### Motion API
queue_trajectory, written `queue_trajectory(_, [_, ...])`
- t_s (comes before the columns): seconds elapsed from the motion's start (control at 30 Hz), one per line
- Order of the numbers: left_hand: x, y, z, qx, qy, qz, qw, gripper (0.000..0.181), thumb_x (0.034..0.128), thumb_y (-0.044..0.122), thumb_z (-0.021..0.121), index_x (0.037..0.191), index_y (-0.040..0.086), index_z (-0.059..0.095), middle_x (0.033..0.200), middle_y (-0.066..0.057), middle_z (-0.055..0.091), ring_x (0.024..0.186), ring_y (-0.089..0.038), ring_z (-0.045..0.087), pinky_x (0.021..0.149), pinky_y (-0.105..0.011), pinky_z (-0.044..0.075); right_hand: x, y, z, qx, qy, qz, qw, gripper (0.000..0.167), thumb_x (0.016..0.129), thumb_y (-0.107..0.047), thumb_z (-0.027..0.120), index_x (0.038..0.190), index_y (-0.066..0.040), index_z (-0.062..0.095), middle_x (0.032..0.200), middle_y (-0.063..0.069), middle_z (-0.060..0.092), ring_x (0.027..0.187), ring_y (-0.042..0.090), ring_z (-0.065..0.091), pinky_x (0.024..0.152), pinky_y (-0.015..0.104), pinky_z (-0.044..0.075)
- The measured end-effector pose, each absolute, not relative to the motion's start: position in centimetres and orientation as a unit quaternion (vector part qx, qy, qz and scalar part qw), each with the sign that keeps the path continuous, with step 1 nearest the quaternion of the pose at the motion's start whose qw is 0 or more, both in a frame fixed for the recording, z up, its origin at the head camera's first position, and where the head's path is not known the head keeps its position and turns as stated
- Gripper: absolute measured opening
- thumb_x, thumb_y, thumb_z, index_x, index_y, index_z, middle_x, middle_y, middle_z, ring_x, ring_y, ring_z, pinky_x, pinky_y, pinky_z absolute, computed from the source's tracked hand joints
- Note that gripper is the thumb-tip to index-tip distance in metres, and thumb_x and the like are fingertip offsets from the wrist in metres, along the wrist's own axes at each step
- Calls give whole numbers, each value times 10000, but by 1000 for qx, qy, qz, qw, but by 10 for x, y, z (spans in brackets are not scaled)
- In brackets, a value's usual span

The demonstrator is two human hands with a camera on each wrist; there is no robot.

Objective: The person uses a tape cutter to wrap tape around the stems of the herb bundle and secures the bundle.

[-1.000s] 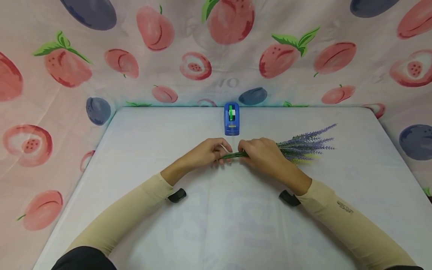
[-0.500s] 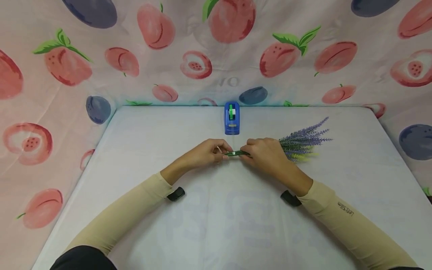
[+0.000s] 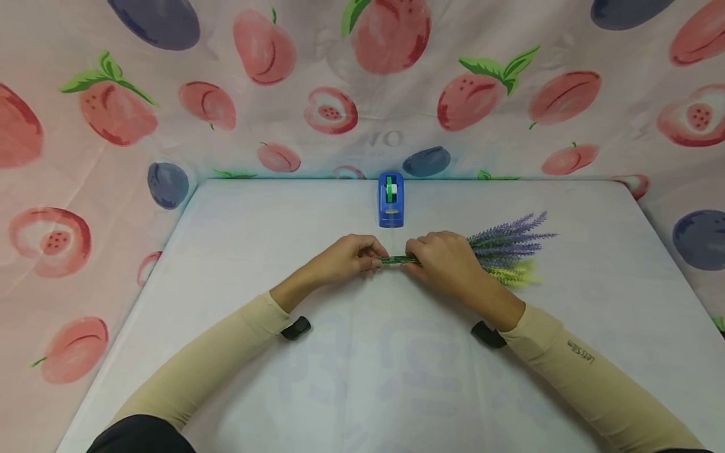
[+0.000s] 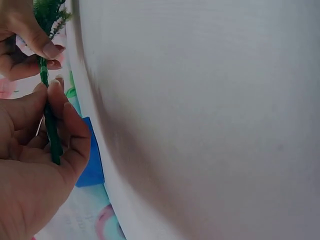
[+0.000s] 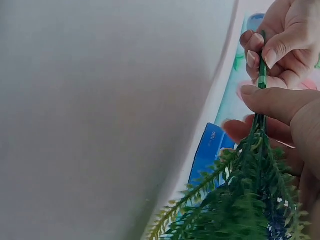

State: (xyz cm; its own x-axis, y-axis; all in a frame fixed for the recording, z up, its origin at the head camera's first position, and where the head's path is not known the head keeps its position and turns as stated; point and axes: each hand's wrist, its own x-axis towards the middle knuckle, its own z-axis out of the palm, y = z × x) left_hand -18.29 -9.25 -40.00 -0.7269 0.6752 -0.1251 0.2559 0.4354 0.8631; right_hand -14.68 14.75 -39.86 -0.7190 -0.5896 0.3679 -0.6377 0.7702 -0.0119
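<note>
Flower heads (image 3: 506, 242) have swung nearer; blue tape dispenser (image 3: 391, 205) stands beyond.

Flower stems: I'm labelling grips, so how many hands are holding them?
2: the left hand holds the flower stems near their bare end, and the right hand grips them nearer the purple blossoms. No other hand shows.

Spreading out as a white-covered table (image 3: 255, 211), reaching well to both sides of a blue tape dispenser (image 3: 391, 218) and running on past its near end. Bearing that dispenser at the straight far edge (image 3: 283, 179), roughly midway along. Showing faint greyish marks (image 3: 386, 346) and soft creases well in front of the dispenser.
</note>
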Motion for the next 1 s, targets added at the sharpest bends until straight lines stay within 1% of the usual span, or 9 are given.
queue_trajectory(0.17, [-184,-93,-400,286,826,431,222,182,1036,50,562,1141,10,705,966,-123,723,820,-236,648,698,-281,540,-147,149,-399,322,-926,67,187,197,871,-331,814,853,-138,777,748,-4,646,601,186,600,549,371,515])
queue_trajectory(0.3, [-186,-93,-400,285,834,422,211,204,1051,57,533,1135,19,715,964,-103,726,814,-244,642,681,-268,535,-148,148,-398,319,-925,63,194,195,885,-337,800,860,-143,802,757,5,640,609,188,613,566,372,530])
queue_trajectory(0.37, [-186,-93,-400,282,837,422,204,199,1050,60,537,1125,26,719,949,-95,734,816,-254,644,675,-264,529,-149,148,-398,319,-925,63,197,198,885,-335,801,862,-138,805,753,2,665,640,193,640,630,382,557])
queue_trajectory(0.43, [-186,-93,-400,277,836,429,201,186,1046,44,538,1124,44,707,928,-90,743,818,-271,649,674,-265,526,-150,147,-397,319,-925,60,197,198,887,-330,800,869,-133,804,768,0,697,689,200,672,742,407,577])
queue_trajectory(0.57, [-186,-93,-401,271,836,436,195,179,1033,1,532,1105,79,676,899,-86,760,816,-282,656,678,-273,519,-152,146,-395,320,-928,50,184,183,895,-317,793,898,-134,794,825,4,736,798,213,711,961,501,529])
queue_trajectory(0.7, [-186,-93,-401,277,846,419,181,146,992,3,613,1068,99,693,951,-65,758,835,-223,682,761,-297,529,-154,145,-394,329,-929,49,164,138,915,-288,774,924,-150,780,862,9,730,863,238,702,1033,560,471])
queue_trajectory(0.83, [-186,-94,-402,294,856,390,169,172,931,3,710,1071,101,717,1029,-54,742,860,-169,706,871,-330,535,-157,146,-396,349,-920,49,169,102,937,-260,751,933,-160,770,852,31,700,873,267,689,1018,569,473])
queue_trajectory(0.93, [-187,-96,-403,307,856,381,168,204,922,-31,706,1085,90,722,1041,-61,743,864,-174,713,874,-344,551,-159,147,-398,364,-913,44,181,111,938,-264,750,925,-154,766,817,41,671,838,275,679,940,530,517])
queue_trajectory(1.0, [-188,-96,-403,313,856,379,163,211,923,-43,696,1087,86,731,1039,-61,746,869,-177,710,861,-333,553,-160,147,-399,367,-911,40,183,144,912,-285,778,917,-143,760,802,41,656,808,270,668,857,495,541])
